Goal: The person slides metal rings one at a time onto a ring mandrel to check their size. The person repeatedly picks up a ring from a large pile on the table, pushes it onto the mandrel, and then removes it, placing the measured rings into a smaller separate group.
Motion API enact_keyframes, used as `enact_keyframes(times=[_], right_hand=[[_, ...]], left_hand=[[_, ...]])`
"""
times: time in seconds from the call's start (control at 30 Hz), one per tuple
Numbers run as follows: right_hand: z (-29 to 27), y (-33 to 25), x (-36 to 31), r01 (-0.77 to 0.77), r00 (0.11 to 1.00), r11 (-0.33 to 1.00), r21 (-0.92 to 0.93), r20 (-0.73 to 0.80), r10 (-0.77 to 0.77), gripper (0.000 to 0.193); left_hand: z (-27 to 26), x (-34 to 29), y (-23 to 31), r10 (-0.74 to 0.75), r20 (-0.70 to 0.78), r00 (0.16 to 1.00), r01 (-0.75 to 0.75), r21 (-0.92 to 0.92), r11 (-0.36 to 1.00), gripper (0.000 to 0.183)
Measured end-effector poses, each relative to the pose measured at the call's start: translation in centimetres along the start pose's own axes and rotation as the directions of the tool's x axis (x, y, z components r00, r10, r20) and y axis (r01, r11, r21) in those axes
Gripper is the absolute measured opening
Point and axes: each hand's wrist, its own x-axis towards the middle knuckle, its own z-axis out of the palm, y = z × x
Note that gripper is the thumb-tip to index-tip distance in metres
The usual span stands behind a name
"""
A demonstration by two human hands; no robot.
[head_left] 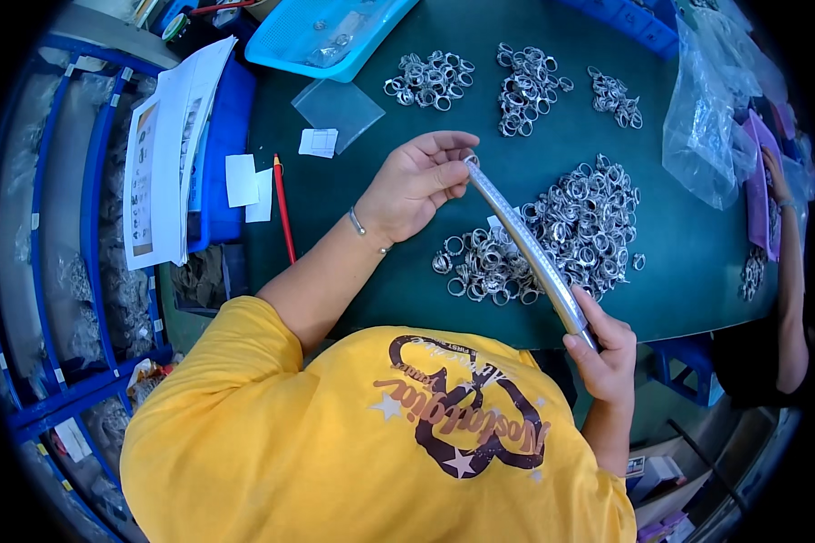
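Left hand fingers pinching narrow tip of metal rod; right hand fingers gripping thick end. Rod lying diagonal between hands, above large ring pile on green surface. Ring pile sitting nearer right hand.

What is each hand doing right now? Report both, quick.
Left hand: closed, fingers pinching the top end of the tapered metal rod.
Right hand: closed on the rod's lower end.

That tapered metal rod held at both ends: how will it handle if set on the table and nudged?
The rod spans both hands unsagging, so probably stiff. Its round, shiny surface looks slippery and apt to roll, likely in an arc given the taper. The ring pile beside it might stop it.
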Motion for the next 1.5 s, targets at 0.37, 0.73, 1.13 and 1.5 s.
enact_keyframes(times=[0.37,0.73,1.13,1.5], right_hand=[[0.3,-0.4,0.7,0.15,0.988,0.979,-0.14,0.04,-0.146,0.047],[0.1,-0.1,0.9,0.205,0.978,0.963,-0.175,0.064,-0.197,0.049],[-2.3,0.7,-1.7,-0.064,0.984,0.995,-0.08,-0.172,0.05,0.048],[-2.1,0.9,-3.2,-0.163,0.903,0.963,0.213,-0.361,0.233,0.053]], left_hand=[[1.6,-1.0,-1.2,-0.074,0.129,0.989,0.069,0.045,0.997,0.03],[2.8,-1.2,-1.1,-0.081,0.221,0.972,0.007,0.317,0.948,0.033],[2.0,2.9,0.5,0.16,-0.09,0.983,-0.082,0.562,0.823,0.022],[-0.4,7.2,0.0,0.311,0.084,0.947,-0.128,0.984,0.126,0.019]])
